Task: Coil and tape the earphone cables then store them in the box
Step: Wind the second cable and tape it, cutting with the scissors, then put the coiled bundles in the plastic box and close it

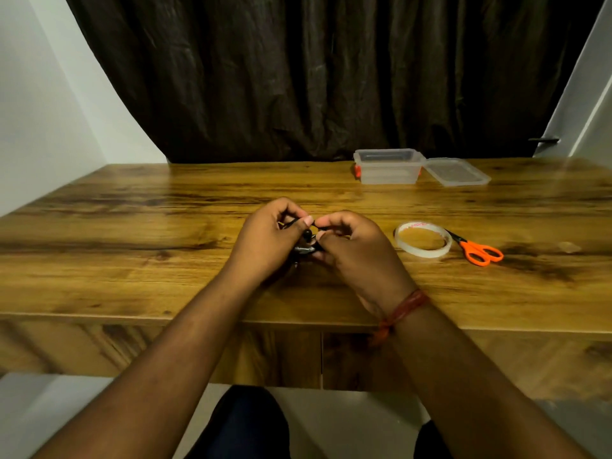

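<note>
Black earphone cables point(306, 241) are bunched between my two hands above the middle of the wooden table point(132, 226). My left hand point(268, 240) grips the bundle from the left, its fingers curled round the cable. From the right, my right hand point(354, 246) pinches the cable with thumb and fingers. Most of the cable is hidden behind the fingers. A roll of clear tape point(423, 239) lies flat to the right of my hands. The clear plastic box point(389, 165) stands open at the back, and its lid point(457, 172) lies beside it on the right.
Orange-handled scissors point(477, 250) lie just right of the tape roll. A dark curtain point(314, 77) hangs behind the table. The table's front edge runs below my wrists. A red thread band circles my right wrist.
</note>
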### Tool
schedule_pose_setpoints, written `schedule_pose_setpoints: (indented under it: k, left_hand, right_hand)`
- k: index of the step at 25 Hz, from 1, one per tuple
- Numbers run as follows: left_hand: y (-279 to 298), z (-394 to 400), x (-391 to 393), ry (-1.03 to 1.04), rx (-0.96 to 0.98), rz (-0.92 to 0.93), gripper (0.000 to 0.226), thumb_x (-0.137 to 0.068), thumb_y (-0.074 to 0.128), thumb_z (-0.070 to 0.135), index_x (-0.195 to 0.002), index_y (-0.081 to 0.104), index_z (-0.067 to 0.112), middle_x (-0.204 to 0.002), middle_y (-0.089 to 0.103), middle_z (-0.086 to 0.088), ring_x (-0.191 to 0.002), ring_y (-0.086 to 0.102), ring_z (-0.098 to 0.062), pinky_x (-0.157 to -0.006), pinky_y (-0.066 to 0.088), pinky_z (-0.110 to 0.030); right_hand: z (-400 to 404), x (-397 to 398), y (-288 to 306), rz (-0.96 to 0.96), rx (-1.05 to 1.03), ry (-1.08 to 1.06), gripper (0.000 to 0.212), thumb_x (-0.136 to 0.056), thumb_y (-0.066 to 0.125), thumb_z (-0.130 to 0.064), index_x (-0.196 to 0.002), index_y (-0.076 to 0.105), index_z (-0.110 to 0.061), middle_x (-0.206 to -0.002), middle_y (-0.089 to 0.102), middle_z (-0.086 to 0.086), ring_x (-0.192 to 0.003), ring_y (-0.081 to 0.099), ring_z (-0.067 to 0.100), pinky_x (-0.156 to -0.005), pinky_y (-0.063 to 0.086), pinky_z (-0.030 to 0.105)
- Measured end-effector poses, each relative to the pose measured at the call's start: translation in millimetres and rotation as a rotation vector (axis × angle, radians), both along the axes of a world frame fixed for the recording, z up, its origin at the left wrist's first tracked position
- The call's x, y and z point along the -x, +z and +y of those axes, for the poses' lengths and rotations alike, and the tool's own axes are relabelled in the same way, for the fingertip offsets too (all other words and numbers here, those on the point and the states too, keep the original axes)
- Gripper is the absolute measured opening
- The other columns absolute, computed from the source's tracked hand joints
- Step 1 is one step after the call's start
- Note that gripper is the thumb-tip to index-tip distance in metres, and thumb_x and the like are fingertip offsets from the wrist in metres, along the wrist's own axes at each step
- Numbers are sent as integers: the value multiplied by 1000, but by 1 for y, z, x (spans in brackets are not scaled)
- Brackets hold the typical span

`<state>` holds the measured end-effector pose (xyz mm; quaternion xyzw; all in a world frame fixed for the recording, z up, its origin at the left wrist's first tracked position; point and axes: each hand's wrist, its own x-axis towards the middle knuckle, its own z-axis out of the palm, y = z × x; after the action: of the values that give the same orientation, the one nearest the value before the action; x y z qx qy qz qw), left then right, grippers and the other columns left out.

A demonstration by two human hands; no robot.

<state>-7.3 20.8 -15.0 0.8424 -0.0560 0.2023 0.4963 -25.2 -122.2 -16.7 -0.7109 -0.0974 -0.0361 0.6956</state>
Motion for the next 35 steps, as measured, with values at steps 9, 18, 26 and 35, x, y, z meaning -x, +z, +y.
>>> schedule_pose_setpoints:
  k: [9, 18, 26, 35]
  left_hand:
    - [-18, 14, -39, 93, -152, 85, 3, -88, 68, 20, -86, 69, 21, -86, 69, 3, -83, 65, -15, -70, 56, -34]
    - [-28, 15, -47, 196, -255, 41, 6, -92, 61, 23, -90, 67, 24, -88, 68, 5, -83, 63, -13, -77, 56, -37]
    - [-25, 11, -29, 199, -418, -113, 39, -100, 40, 42, -120, 58, 14, -115, 63, -7, -108, 57, -25, -92, 47, -39]
    - [2, 25, -36, 222, -908, -41, 76, -90, 6, 73, -151, -13, 32, -162, -15, -4, -148, -17, -26, -118, -4, -56]
  right_hand:
    - [14, -15, -13, -262, 645, -106, 42, -91, 51, -2, -131, 57, -12, -128, 54, 6, -113, 53, 20, -88, 37, 19]
    - [24, -11, -21, -368, 882, -61, 53, -86, 49, 5, -138, 47, -5, -135, 49, 11, -124, 49, 25, -100, 37, 25]
    - [14, -8, -15, -431, 746, -140, 42, -89, 51, -5, -130, 54, -8, -131, 53, 9, -120, 50, 26, -103, 40, 32]
    - [-89, -58, 9, -305, 1252, -376, 85, -84, 25, -77, -152, 10, -29, -163, 9, 1, -149, 6, 30, -118, 16, 54]
